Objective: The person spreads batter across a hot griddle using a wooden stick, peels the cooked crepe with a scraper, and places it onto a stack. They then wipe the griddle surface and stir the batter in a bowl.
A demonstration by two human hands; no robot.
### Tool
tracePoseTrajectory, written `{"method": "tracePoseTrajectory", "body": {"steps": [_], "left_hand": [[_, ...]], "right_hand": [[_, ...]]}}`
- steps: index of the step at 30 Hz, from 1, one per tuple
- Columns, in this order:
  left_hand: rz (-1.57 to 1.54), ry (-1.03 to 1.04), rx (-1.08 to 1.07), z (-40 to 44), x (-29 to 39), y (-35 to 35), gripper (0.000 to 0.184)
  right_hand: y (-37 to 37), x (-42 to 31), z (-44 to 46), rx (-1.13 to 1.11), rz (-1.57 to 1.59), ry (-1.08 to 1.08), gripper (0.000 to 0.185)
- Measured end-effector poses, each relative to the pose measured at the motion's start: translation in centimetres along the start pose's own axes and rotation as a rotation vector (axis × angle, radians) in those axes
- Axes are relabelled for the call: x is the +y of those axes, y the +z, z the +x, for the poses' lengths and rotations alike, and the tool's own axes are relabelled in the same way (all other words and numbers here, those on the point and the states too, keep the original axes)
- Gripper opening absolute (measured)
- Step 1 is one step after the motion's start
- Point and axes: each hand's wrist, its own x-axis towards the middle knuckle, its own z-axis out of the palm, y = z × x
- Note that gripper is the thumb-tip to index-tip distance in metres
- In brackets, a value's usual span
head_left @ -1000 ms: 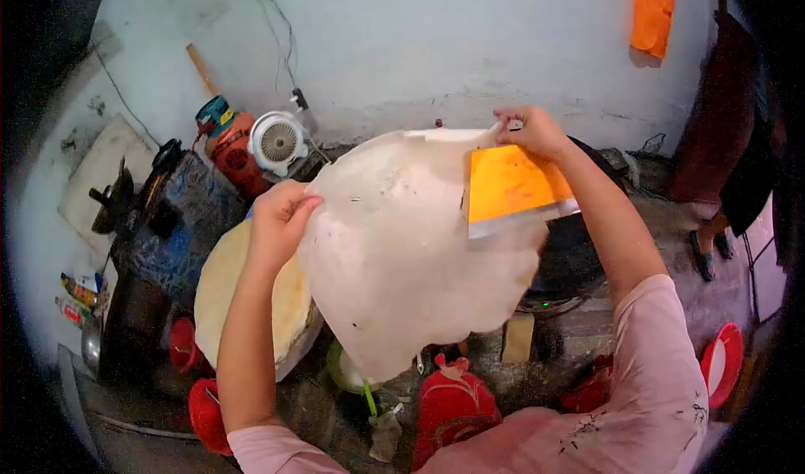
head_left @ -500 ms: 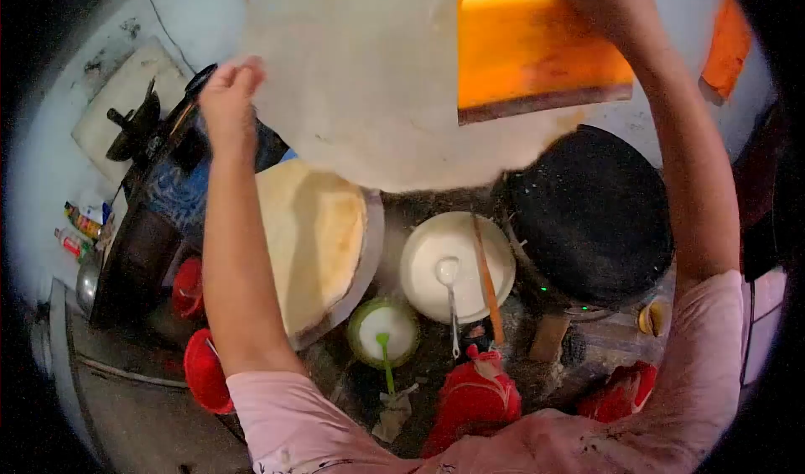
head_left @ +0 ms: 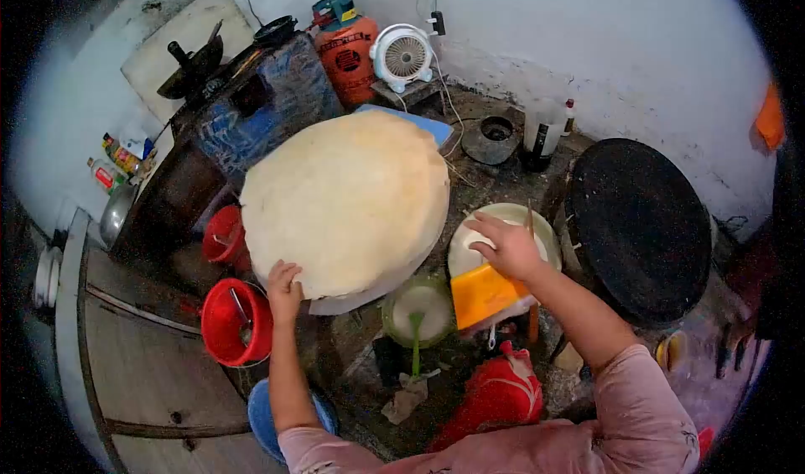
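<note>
The crepe (head_left: 344,193) now lies flat; left hand (head_left: 285,288) loosely spread at its edge, right hand (head_left: 510,249) clasping an orange scraper (head_left: 483,298), slanted crosswise over the batter bowl (head_left: 506,210).

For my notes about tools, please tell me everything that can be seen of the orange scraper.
The orange scraper is a flat, four-sided, bright orange piece, apparently plastic, with a paler strip along its lower edge. It is held tilted in the right hand, which covers part of its upper side. It overlaps the bowl in view; whether they touch is unclear.
</note>
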Motion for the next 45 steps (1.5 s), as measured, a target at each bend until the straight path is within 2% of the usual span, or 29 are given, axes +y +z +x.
{"method": "tracePoseTrajectory", "body": {"steps": [3, 5, 6, 7, 9, 11, 12, 13, 14, 15, 17, 19, 21, 23, 25, 27, 28, 29, 31, 32, 34, 35, 37, 38, 40, 41, 42, 43, 45], "left_hand": [[-0.013, -0.135, -0.058, -0.5, -3.0, 0.2, 0.031], [0.092, -0.094, 0.016, 0.7, -4.4, 0.1, 0.027], [0.145, -0.129, 0.052, 1.1, -4.6, 0.1, 0.025], [0.144, -0.136, 0.049, 1.5, -4.6, -0.2, 0.025], [0.338, -0.202, -0.069, 2.2, -4.9, -1.1, 0.026], [0.368, -0.18, -0.11, 1.8, -6.2, -1.4, 0.025], [0.372, -0.228, -0.208, 1.9, -6.1, -1.6, 0.025], [0.378, -0.276, -0.305, 2.1, -6.1, -1.7, 0.025], [0.617, -0.27, -0.194, 2.4, -1.6, -2.0, 0.026], [0.698, -0.192, -0.217, 3.2, 1.0, -2.6, 0.025], [0.393, -0.025, -0.034, 2.7, -1.0, -0.9, 0.024], [0.101, -0.076, -0.067, 3.0, 1.8, 1.0, 0.029], [0.121, -0.122, -0.105, 3.5, 3.3, 2.9, 0.036], [0.241, -0.018, -0.148, 5.4, 6.3, 4.2, 0.043], [0.238, -0.026, -0.123, 7.4, 8.3, 6.3, 0.05], [0.245, 0.0, -0.113, 9.0, 8.6, 8.4, 0.056], [0.275, 0.015, -0.138, 10.0, 8.4, 9.3, 0.055], [0.281, 0.11, -0.086, 10.7, 8.2, 10.0, 0.033], [0.364, 0.189, -0.233, 11.7, 7.1, 10.3, 0.016], [0.361, 0.188, -0.232, 11.8, 7.2, 10.0, 0.016], [0.247, 0.34, -0.192, 11.5, 7.3, 9.0, 0.012], [0.252, 0.312, -0.333, 11.0, 6.7, 8.7, 0.015], [-0.005, 0.078, -0.285, 9.1, 5.1, 8.4, 0.019], [0.006, 0.076, -0.29, 8.2, 4.7, 7.7, 0.019], [0.193, -0.105, -0.135, 6.1, 4.4, 6.0, 0.033], [0.435, -0.194, -0.239, 5.0, 4.2, 5.4, 0.057], [0.49, -0.343, -0.332, 4.3, 4.1, 5.1, 0.066], [0.539, -0.493, -0.425, 3.8, 4.1, 4.9, 0.076], [0.512, -0.53, -0.489, 3.6, 3.6, 4.5, 0.079]], "right_hand": [[-1.3, 1.0, -2.0, -0.003, 0.172, 0.507, 0.033], [-0.2, 5.7, -4.7, 0.165, 0.325, 0.579, 0.029], [-1.1, 6.3, -5.3, 0.144, 0.331, 0.763, 0.028], [-0.3, 9.2, -7.1, 0.181, 0.369, 0.815, 0.029], [-1.3, 10.9, -8.5, 0.194, 0.506, 1.145, 0.026], [-3.0, 10.0, -8.1, 0.173, 0.909, 1.528, 0.035], [-4.2, 8.1, -7.0, 0.111, 1.01, 1.562, 0.038], [-3.8, 7.8, -6.7, 0.103, 1.013, 1.564, 0.038], [-3.5, 7.6, -6.4, -0.022, 1.034, 1.407, 0.039], [-3.1, 7.3, -6.0, -0.142, 1.049, 1.249, 0.04], [-2.9, 3.6, -2.3, -0.125, 1.224, 1.138, 0.032], [-0.3, 3.4, 0.6, -0.137, 1.293, 0.985, 0.032], [2.5, 1.7, 4.2, -0.028, 1.206, 0.92, 0.031], [4.2, -1.1, 7.3, 0.053, 1.149, 0.94, 0.03], [6.9, -1.1, 8.4, 0.112, 1.324, 0.94, 0.029], [6.1, -3.6, 9.0, 0.135, 1.429, 1.038, 0.028], [6.3, -3.4, 9.0, 0.14, 1.428, 1.036, 0.028], [6.6, -3.0, 8.9, 0.133, 1.426, 1.032, 0.028], [7.2, -2.1, 9.2, 0.126, 1.416, 1.027, 0.027], [7.5, -1.6, 9.5, 0.141, 1.413, 1.018, 0.027], [8.3, -0.5, 10.2, 0.156, 1.414, 1.013, 0.026], [9.0, 0.0, 10.7, 0.131, 1.508, 0.976, 0.025], [11.8, 0.9, 11.6, 0.168, 1.761, 0.903, 0.027], [12.2, 0.5, 11.9, 0.095, 1.73, 0.926, 0.03], [12.4, -0.6, 12.0, 0.008, 1.705, 0.948, 0.032], [12.3, -1.2, 11.8, -0.025, 1.483, 0.953, 0.034], [12.0, -1.6, 11.5, -0.054, 1.257, 0.948, 0.036], [11.2, -1.7, 11.1, -0.054, 1.256, 0.95, 0.036], [8.5, -1.0, 9.4, -0.254, 0.874, 0.84, 0.042]]}}
